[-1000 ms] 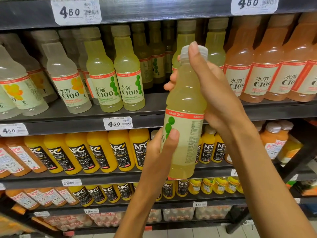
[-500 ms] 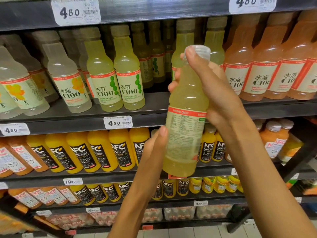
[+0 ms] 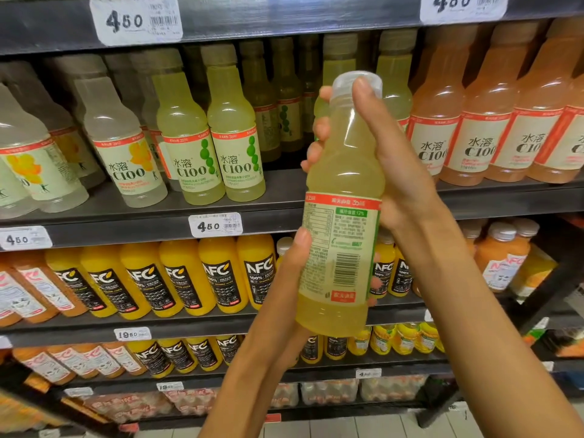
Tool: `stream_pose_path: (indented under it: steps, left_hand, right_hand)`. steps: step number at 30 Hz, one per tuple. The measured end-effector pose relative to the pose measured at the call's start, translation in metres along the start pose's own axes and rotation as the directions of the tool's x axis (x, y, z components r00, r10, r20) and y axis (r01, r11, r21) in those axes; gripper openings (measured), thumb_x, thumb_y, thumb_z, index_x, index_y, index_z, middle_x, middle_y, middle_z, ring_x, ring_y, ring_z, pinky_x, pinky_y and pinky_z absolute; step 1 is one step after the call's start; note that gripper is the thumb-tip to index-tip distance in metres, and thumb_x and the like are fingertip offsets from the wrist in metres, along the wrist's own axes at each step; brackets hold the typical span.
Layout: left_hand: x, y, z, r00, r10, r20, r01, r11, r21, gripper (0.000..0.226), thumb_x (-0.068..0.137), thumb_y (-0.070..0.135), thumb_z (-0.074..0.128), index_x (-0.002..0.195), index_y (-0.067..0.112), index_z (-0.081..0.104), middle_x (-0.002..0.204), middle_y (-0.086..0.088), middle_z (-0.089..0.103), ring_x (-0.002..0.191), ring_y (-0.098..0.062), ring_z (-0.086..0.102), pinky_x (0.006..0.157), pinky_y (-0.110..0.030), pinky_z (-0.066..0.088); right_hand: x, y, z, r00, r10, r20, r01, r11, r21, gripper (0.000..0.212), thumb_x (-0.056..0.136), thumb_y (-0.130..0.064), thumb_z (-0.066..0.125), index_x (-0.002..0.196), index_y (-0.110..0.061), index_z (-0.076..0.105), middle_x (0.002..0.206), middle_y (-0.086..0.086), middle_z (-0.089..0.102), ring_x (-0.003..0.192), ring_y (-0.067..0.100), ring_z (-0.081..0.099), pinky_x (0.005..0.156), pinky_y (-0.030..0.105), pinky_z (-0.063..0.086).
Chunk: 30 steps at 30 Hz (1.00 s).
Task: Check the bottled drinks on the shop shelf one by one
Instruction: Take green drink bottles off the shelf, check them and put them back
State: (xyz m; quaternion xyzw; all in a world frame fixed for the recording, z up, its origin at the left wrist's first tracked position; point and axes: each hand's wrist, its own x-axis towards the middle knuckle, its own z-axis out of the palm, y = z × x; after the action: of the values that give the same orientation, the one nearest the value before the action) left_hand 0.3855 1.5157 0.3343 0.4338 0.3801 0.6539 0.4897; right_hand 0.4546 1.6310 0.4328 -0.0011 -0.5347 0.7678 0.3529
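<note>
From the head camera, a pale yellow-green bottle (image 3: 343, 184) is held up in front of the shop shelf (image 3: 316, 222), roughly upright and slightly tilted, with the back of its label and a barcode facing the camera. The right hand (image 3: 395, 172) has its grip wrapped round the bottle's neck and shoulder, the thumb lying up along the clear cap (image 3: 358, 85) and the fingers curled round the far side. The left hand (image 3: 294, 270) grips the lower half of the bottle from the left, thumb pressed on the label edge, fingertips just showing past the right edge.

Behind, on the shelf, stand rows of like green drinks (image 3: 211, 147), cloudy white ones (image 3: 126, 153) and orange-pink ones (image 3: 486, 131). Below them stand bright orange juice bottles (image 3: 218, 273). White price tags (image 3: 215, 225) sit on the shelf edges.
</note>
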Motion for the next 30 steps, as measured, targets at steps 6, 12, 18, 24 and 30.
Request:
stream_pose_path:
  steps: [6, 12, 18, 24, 30]
  left_hand:
    - [0.0, 0.006, -0.005, 0.979, 0.107, -0.174, -0.045, 0.944, 0.327, 0.054, 0.082, 0.069, 0.043, 0.114, 0.031, 0.063, 0.106, 0.006, 0.072, 0.1, -0.009, 0.068, 0.087, -0.031, 0.053]
    - [0.004, 0.002, 0.0, 0.984, 0.047, -0.171, -0.007, 0.973, 0.229, 0.04, 0.08, 0.061, 0.052, 0.104, 0.034, 0.069, 0.103, 0.003, 0.074, 0.093, -0.012, 0.071, 0.071, -0.021, 0.056]
    - [0.005, 0.007, 0.0, 0.999, -0.036, 0.029, 0.04, 0.991, -0.127, 0.064, 0.085, 0.068, 0.044, 0.126, 0.02, 0.061, 0.11, -0.01, 0.069, 0.093, -0.021, 0.068, 0.075, -0.036, 0.056]
    - [0.005, 0.004, -0.007, 0.991, -0.052, -0.123, 0.07, 0.987, 0.144, 0.061, 0.085, 0.072, 0.033, 0.118, 0.032, 0.065, 0.113, -0.002, 0.071, 0.106, -0.018, 0.067, 0.095, -0.048, 0.049]
    - [0.003, 0.006, -0.001, 0.993, 0.015, -0.119, 0.022, 0.955, 0.297, 0.057, 0.077, 0.067, 0.048, 0.115, 0.027, 0.062, 0.102, 0.006, 0.074, 0.092, -0.007, 0.07, 0.066, -0.015, 0.054]
  right_hand:
    - [0.002, -0.005, -0.002, 0.979, -0.068, -0.191, 0.026, 0.977, -0.212, 0.021, 0.096, -0.032, 0.056, 0.106, -0.014, 0.054, 0.077, 0.002, 0.064, 0.068, 0.016, 0.067, 0.06, 0.031, 0.054]
    - [0.002, -0.007, -0.004, 0.986, -0.051, -0.161, 0.016, 0.978, -0.209, 0.036, 0.099, -0.037, 0.044, 0.119, -0.009, 0.056, 0.089, 0.007, 0.072, 0.084, 0.017, 0.071, 0.069, 0.031, 0.058]
    - [0.006, 0.001, -0.009, 0.998, 0.043, -0.039, -0.046, 0.995, -0.089, 0.039, 0.099, -0.038, 0.038, 0.122, -0.008, 0.05, 0.091, 0.008, 0.069, 0.088, 0.023, 0.069, 0.083, 0.038, 0.056]
    - [0.009, 0.006, -0.012, 0.999, 0.032, -0.039, -0.033, 0.999, -0.018, 0.034, 0.097, -0.034, 0.047, 0.116, -0.007, 0.048, 0.078, 0.006, 0.06, 0.068, 0.02, 0.063, 0.072, 0.035, 0.051]
    - [0.011, 0.0, -0.011, 0.987, 0.03, -0.156, -0.072, 0.96, -0.27, 0.034, 0.098, -0.036, 0.051, 0.113, -0.006, 0.054, 0.077, 0.005, 0.068, 0.076, 0.022, 0.071, 0.067, 0.033, 0.058]
